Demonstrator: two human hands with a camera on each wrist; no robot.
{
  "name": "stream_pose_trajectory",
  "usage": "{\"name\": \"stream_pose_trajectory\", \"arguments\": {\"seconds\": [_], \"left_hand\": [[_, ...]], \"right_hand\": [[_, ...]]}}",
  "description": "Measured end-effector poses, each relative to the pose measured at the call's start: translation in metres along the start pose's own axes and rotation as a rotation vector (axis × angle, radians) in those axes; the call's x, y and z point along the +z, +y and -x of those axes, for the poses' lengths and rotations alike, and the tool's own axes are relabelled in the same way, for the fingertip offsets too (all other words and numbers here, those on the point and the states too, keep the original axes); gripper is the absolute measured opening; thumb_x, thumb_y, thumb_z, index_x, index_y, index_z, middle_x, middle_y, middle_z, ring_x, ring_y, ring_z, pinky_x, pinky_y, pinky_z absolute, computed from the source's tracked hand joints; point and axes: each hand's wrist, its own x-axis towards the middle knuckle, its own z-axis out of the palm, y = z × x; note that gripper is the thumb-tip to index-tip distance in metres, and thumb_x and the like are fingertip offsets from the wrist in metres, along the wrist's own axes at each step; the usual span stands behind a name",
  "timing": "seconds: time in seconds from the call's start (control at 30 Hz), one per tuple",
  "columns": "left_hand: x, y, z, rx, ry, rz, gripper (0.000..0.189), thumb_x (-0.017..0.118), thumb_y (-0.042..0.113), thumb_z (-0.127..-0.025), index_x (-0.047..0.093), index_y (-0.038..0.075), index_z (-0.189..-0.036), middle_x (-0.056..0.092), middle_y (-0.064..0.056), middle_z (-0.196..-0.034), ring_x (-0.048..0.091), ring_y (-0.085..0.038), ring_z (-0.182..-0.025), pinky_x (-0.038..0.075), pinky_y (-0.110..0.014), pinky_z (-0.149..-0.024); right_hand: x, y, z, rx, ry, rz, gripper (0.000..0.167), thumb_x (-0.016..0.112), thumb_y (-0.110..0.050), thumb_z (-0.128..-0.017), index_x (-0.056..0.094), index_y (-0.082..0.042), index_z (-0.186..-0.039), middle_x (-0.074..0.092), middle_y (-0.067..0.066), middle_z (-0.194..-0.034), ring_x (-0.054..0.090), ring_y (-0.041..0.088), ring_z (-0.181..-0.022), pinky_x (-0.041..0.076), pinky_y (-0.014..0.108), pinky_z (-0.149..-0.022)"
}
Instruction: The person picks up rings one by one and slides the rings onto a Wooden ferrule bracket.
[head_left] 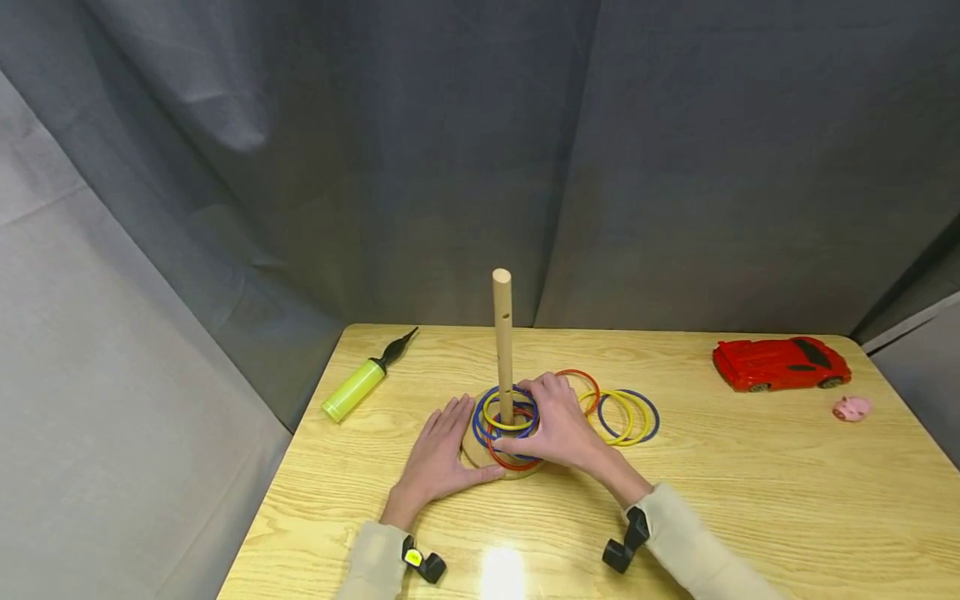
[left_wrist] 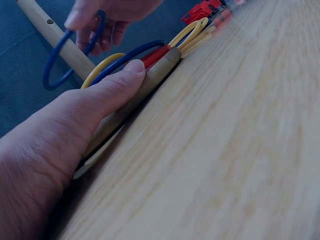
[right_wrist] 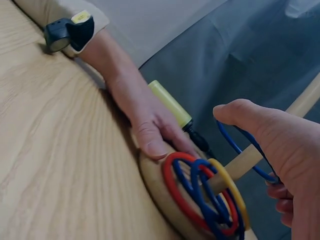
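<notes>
A wooden post [head_left: 503,333] stands upright on a round wooden base [head_left: 476,455]. My right hand [head_left: 561,423] pinches a blue ring [left_wrist: 49,67] that encircles the post, raised above the pile in both wrist views. Around the foot of the post lie several rings, among them a red ring [right_wrist: 171,187], a yellow ring [right_wrist: 238,197] and some blue ones. My left hand [head_left: 442,458] rests on the left side of the base, fingers straight and thumb spread along the near edge. Its thumb [left_wrist: 112,90] lies on the base's top in the left wrist view.
More rings, including a yellow ring [head_left: 649,421] and a red ring [head_left: 597,392], lie right of the base. A yellow-green hand pump [head_left: 356,389] is at the back left. At the far right are a red toy car [head_left: 780,364] and a pink toy pig [head_left: 852,408].
</notes>
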Motion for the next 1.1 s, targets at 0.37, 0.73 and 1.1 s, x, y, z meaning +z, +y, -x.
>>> {"name": "stream_pose_trajectory", "arguments": {"seconds": [0.37, 0.73, 1.1], "left_hand": [[0.000, 0.000, 0.001, -0.006, -0.010, -0.013, 0.130, 0.049, 0.098, -0.076, 0.020, 0.011, -0.168, 0.023, -0.007, -0.174, 0.017, -0.025, -0.161, 0.017, -0.048, -0.130], [0.000, 0.000, 0.000, -0.004, -0.013, -0.018, 0.130, 0.048, 0.097, -0.077, 0.019, 0.010, -0.168, 0.021, -0.006, -0.174, 0.016, -0.025, -0.161, 0.016, -0.048, -0.131], [0.001, -0.001, 0.001, -0.002, -0.008, 0.002, 0.129, 0.052, 0.096, -0.076, 0.019, 0.011, -0.168, 0.021, -0.006, -0.174, 0.016, -0.025, -0.161, 0.017, -0.048, -0.131]], "right_hand": [[0.016, 0.006, 0.006, -0.036, -0.029, 0.081, 0.102, 0.087, -0.071, -0.066, 0.061, -0.005, -0.139, 0.054, 0.007, -0.119, 0.046, 0.026, -0.110, 0.043, 0.044, -0.091], [0.005, 0.013, 0.016, -0.029, 0.000, 0.015, 0.095, 0.084, -0.061, -0.077, 0.054, -0.002, -0.145, 0.054, 0.016, -0.141, 0.047, 0.035, -0.134, 0.042, 0.061, -0.109], [-0.015, 0.041, 0.020, 0.051, 0.081, 0.020, 0.092, 0.089, -0.048, -0.076, 0.051, -0.001, -0.146, 0.050, 0.020, -0.149, 0.040, 0.041, -0.141, 0.037, 0.064, -0.112]]}}
